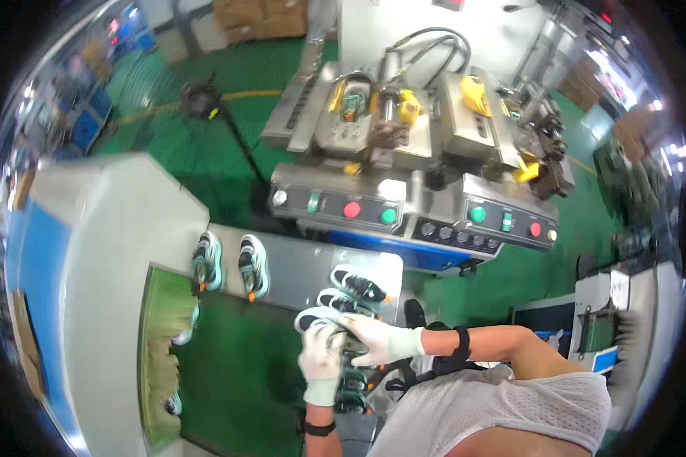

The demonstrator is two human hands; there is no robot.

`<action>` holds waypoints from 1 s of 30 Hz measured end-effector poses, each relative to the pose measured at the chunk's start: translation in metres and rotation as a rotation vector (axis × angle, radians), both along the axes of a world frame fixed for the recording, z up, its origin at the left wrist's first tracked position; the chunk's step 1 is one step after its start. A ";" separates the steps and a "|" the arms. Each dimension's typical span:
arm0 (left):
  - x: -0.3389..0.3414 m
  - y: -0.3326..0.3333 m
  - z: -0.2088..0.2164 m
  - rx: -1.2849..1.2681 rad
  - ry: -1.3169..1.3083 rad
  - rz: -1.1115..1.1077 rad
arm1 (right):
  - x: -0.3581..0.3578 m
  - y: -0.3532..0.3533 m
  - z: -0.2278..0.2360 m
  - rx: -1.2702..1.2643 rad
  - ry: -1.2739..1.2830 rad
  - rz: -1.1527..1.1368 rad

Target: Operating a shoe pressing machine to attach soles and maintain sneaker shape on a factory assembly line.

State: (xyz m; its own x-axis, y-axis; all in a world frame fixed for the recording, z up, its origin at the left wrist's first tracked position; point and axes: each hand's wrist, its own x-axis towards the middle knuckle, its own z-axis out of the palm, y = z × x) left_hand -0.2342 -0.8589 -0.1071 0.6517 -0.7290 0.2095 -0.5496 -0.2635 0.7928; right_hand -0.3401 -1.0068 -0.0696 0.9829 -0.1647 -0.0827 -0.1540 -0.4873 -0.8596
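Where the grey metal counter (293, 263) ends: one white-and-black, mint-trimmed sneaker (309, 314), held at the near edge.
Right hand (379, 340), white-gloved: touching the sneaker's right end; fingers partly spread, firmness of grip cannot be told.
Left hand (322, 355), white-gloved: on the near side, fingers curled onto the sneaker.
Sneaker: long axis roughly left to right, left end exposed.
Hidden: right end, under gloves; fingertips blurred.

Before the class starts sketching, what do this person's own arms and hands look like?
The left hand and right hand wear whitish gloves with pale greenish cuffs. A black band circles each forearm. The visible white sleeve looks like perforated mesh.
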 end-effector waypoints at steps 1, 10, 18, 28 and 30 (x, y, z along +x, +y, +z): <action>-0.008 -0.035 0.016 -0.017 -0.230 -0.174 | -0.004 -0.011 0.003 0.002 0.057 -0.081; -0.014 -0.277 0.100 -0.322 -0.306 -0.520 | -0.138 -0.194 0.041 0.806 -0.058 -0.510; 0.153 -0.475 0.053 -0.080 -0.216 -0.169 | -0.198 -0.264 0.050 1.377 -0.304 -0.715; 0.250 -0.635 -0.029 0.097 -0.335 -0.057 | -0.211 -0.276 0.042 1.293 -0.466 -0.999; 0.250 -0.654 -0.043 0.286 -0.350 -0.142 | -0.208 -0.275 0.040 1.243 -0.495 -1.080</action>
State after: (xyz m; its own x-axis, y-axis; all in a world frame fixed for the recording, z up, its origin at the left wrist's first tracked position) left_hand 0.0153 -1.5124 -0.1506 0.4674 -0.8662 0.1767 -0.8173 -0.3473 0.4597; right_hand -0.5478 -1.2819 -0.0299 0.4480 -0.7946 -0.4098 0.4368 0.5945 -0.6751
